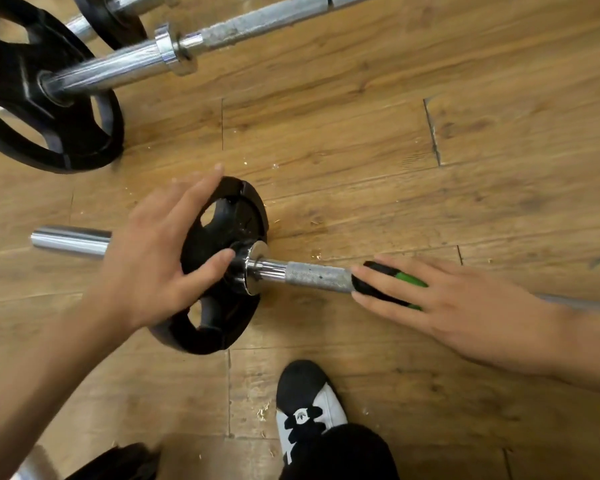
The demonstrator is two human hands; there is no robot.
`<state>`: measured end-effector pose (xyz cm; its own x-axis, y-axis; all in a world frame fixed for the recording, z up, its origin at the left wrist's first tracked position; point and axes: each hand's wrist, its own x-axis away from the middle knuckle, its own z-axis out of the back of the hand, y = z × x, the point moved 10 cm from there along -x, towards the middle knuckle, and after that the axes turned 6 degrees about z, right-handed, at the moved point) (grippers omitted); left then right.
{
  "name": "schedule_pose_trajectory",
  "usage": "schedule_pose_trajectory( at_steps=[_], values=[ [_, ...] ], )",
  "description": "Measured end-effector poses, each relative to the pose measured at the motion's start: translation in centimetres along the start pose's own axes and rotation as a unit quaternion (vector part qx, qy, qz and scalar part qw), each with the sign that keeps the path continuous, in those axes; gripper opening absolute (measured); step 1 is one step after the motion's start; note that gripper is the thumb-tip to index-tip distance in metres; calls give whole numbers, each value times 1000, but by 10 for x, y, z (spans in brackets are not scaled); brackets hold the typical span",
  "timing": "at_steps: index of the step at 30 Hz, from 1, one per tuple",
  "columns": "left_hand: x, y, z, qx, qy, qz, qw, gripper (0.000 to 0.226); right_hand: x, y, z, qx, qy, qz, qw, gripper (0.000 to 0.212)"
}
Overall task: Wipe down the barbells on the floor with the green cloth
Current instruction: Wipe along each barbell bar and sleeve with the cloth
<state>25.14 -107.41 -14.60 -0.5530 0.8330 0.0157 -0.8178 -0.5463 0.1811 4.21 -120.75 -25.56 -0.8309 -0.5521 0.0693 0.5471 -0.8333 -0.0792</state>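
Right hand (440,299) pressed green cloth (409,280) flat onto barbell (316,277) | left hand (160,258), fingers spread, steadied plate (238,216) | mid-wipe; next: slide cloth along

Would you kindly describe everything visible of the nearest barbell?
The near barbell lies on the wooden floor. Chrome sleeve end at left, black plate with grip holes, chrome collar, then a grey, speckled knurled shaft. The left hand rests on the plate; the right hand presses the green cloth onto the shaft.
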Motion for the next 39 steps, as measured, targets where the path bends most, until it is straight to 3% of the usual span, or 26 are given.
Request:
schedule_pose_trajectory(
  at_steps=[3,6,9,12,16,20,25,32,39],
  values=[
    [-54,-11,7,51,-17,25,998,75,-69,14,12,1,27,-56,998,89],
    [-70,-15,5,29,-4,9,1000,74,-111,31,10,-11,-4,-44,999,92],
    [-41,-15,-6,-56,65,-15,996,79,-81,64,15,38,23,-27,999,77],
    [-37,-15,-6,-12,141,10,990,88,-40,82,6,73,-7,-16,997,72],
    [-87,-21,6,24,125,35,991,97,-78,96,8,114,-12,-14,993,72],
    [-110,-16,9,-14,124,-2,992,85,-131,110,19,95,13,-26,995,72],
    [-91,-19,6,-31,200,4,979,80,-93,119,17,96,40,-23,994,73],
    [-121,-22,9,-49,170,10,984,82,-134,128,25,113,51,-7,992,71],
    [-114,-19,3,-66,211,-5,975,83,-108,141,19,117,35,42,992,66]
  ],
)
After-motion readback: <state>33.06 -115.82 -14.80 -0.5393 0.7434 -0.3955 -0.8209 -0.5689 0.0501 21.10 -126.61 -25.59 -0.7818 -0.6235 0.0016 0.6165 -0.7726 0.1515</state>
